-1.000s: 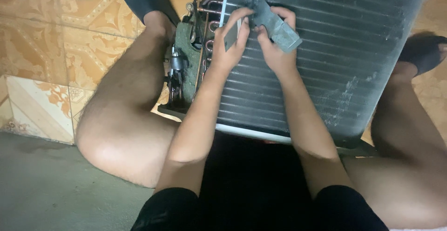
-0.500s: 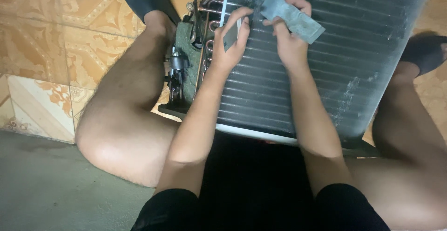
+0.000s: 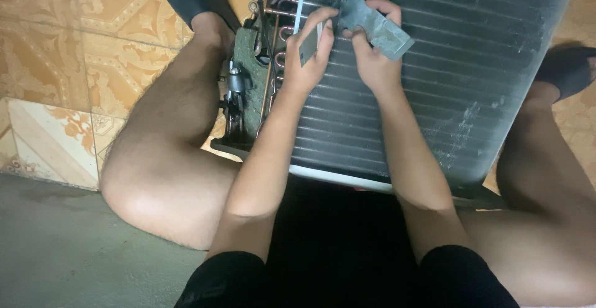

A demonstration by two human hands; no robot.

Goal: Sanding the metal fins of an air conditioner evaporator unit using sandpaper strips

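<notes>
- Right hand (image 3: 371,56): closed on a flat grey rectangular tool (image 3: 377,26), held against the upper fins of the finned coil (image 3: 434,84).
- Left hand (image 3: 310,53): pinching a small grey card (image 3: 308,46) at the coil's left edge.
- Coil lies between 2 bare legs, on the patterned tile floor (image 3: 74,66).

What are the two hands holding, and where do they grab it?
The right hand grips a flat grey tool by its lower end, against the finned coil. The left hand pinches a small grey card-like piece by its edges.
</notes>
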